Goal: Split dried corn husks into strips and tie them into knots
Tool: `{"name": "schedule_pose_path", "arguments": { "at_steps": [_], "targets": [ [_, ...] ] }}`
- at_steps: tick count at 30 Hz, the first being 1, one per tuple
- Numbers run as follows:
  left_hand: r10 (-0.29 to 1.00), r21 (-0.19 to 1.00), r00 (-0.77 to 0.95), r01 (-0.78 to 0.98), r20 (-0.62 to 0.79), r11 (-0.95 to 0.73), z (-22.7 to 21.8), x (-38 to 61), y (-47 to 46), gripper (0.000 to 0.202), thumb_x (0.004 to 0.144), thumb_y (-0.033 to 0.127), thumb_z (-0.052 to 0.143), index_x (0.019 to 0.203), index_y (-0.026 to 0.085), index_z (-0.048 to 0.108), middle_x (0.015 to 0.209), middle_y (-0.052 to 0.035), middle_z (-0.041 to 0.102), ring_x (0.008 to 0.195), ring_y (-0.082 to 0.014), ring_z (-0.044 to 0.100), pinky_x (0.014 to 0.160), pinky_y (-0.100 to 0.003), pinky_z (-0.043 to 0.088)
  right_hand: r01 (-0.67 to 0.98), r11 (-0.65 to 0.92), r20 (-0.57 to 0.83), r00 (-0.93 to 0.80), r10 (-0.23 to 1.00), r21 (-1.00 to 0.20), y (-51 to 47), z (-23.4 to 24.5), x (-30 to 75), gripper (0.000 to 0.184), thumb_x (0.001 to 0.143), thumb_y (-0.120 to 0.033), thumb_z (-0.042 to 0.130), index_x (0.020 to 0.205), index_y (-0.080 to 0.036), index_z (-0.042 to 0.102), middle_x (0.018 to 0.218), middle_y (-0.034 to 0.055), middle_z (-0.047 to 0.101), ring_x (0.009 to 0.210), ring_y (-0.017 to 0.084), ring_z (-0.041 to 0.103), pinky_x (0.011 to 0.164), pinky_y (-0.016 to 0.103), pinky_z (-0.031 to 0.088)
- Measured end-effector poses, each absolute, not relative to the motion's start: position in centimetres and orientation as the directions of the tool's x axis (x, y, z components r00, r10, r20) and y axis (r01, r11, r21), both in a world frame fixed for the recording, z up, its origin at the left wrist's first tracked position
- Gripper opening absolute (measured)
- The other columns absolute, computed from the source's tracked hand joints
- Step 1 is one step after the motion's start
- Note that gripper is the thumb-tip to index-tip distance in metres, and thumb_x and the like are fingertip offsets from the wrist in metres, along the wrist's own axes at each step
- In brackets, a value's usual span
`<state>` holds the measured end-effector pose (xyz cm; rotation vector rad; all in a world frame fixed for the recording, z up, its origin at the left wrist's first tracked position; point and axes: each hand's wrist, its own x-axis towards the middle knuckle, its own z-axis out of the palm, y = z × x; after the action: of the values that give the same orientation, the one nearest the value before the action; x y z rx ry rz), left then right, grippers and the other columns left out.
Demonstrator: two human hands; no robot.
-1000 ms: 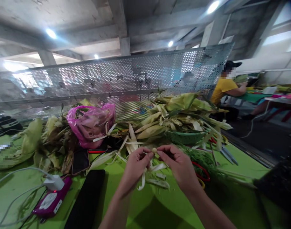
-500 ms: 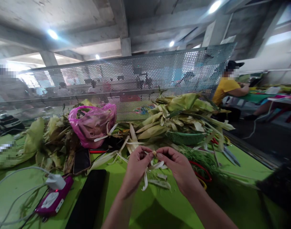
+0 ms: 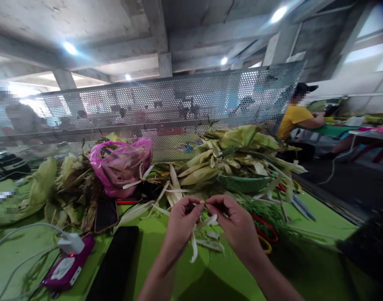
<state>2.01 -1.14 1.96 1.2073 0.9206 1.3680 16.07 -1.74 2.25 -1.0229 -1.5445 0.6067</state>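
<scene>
My left hand (image 3: 185, 215) and my right hand (image 3: 229, 213) meet fingertip to fingertip over the green table (image 3: 160, 251). Both pinch a small pale knot of corn husk (image 3: 203, 202) between thumb and forefinger. A cream-coloured strip of husk (image 3: 194, 248) dangles below my left fingers, and another pale strip (image 3: 211, 220) curls beside my right fingers. Cut husk scraps (image 3: 212, 245) lie on the table beneath. Past my hands, a big heap of corn husks (image 3: 241, 144) rests in and around a green basket (image 3: 244, 183).
A pink plastic bag (image 3: 120, 167) of husks, a phone (image 3: 106, 215), a black case (image 3: 116, 263) and a purple power strip (image 3: 68, 267) stand left. Scissors (image 3: 304, 207), red-handled scissors (image 3: 266, 228) and green sprigs (image 3: 260, 209) lie right. A person in yellow (image 3: 296, 119) sits beyond.
The pinched knot is now more tightly covered by my fingertips, and the hanging strip has shifted slightly right. The whole view has moved a little.
</scene>
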Motion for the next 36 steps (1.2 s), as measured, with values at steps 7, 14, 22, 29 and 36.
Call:
{"name": "schedule_pose_path", "arguments": {
  "at_steps": [7, 14, 22, 29, 36],
  "targets": [
    [0.976, 0.956, 0.076, -0.227, 0.205, -0.183, 1.9, 2.0, -1.0, 0.030, 0.070, 0.042, 0.071, 0.079, 0.015, 0.062, 0.056, 0.0045, 0.050, 0.051, -0.0080, 0.042, 0.050, -0.021, 0.032, 0.376, 0.559, 0.581, -0.063, 0.811, -0.739, -1.9, 2.8, 16.1, 0.013, 0.086, -0.027, 0.058, 0.091, -0.023, 0.069, 0.087, 0.0054, 0.066, 0.082, 0.021, 0.061, 0.074, 0.031, 0.047],
    [0.982, 0.962, -0.171, -0.244, 0.079, -0.120, 1.1, 1.3, -0.5, 0.038, 0.077, 0.053, 0.061, 0.078, 0.014, 0.063, 0.062, 0.0018, 0.051, 0.058, -0.0103, 0.045, 0.057, -0.022, 0.035, 0.331, 0.491, 0.522, 0.008, 0.853, -0.806, -1.6, 2.9, 16.6, 0.013, 0.085, -0.034, 0.058, 0.084, -0.022, 0.065, 0.078, 0.0044, 0.062, 0.070, 0.020, 0.057, 0.063, 0.030, 0.045],
    [0.961, 0.946, -0.232, -0.246, 0.152, -0.209, 0.5, 1.3, -0.7, 0.032, 0.088, 0.048, 0.045, 0.083, 0.019, 0.056, 0.081, -0.0039, 0.053, 0.075, -0.0157, 0.049, 0.070, -0.026, 0.040, 0.197, 0.411, 0.373, -0.205, 0.905, -0.890, -1.8, 2.6, 15.1, 0.016, 0.078, -0.038, 0.066, 0.076, -0.022, 0.070, 0.111, 0.0081, 0.063, 0.103, 0.025, 0.057, 0.087, 0.035, 0.045],
    [0.985, 0.968, 0.007, -0.187, 0.173, -0.169, 1.9, 2.5, -1.8, 0.014, 0.088, 0.030, 0.042, 0.081, 0.021, 0.050, 0.071, 0.0014, 0.045, 0.067, -0.0133, 0.042, 0.063, -0.024, 0.036, 0.047, 0.192, 0.186, -0.101, 0.977, -0.980, -1.2, 2.4, 15.5, 0.026, 0.074, -0.044, 0.068, 0.084, -0.020, 0.067, 0.083, 0.0043, 0.068, 0.082, 0.021, 0.061, 0.079, 0.033, 0.048],
    [0.967, 0.968, 0.250, -0.249, 0.050, 0.014, 2.8, 1.3, -1.9, 0.021, 0.069, 0.015, 0.061, 0.091, 0.016, 0.060, 0.083, -0.0033, 0.062, 0.075, -0.0137, 0.055, 0.069, -0.025, 0.040, 0.137, 0.270, 0.271, -0.012, 0.963, -0.953, -1.2, 3.0, 16.4, 0.024, 0.077, -0.041, 0.065, 0.085, -0.018, 0.065, 0.079, 0.0039, 0.067, 0.072, 0.018, 0.059, 0.065, 0.029, 0.047]
  ]
}}
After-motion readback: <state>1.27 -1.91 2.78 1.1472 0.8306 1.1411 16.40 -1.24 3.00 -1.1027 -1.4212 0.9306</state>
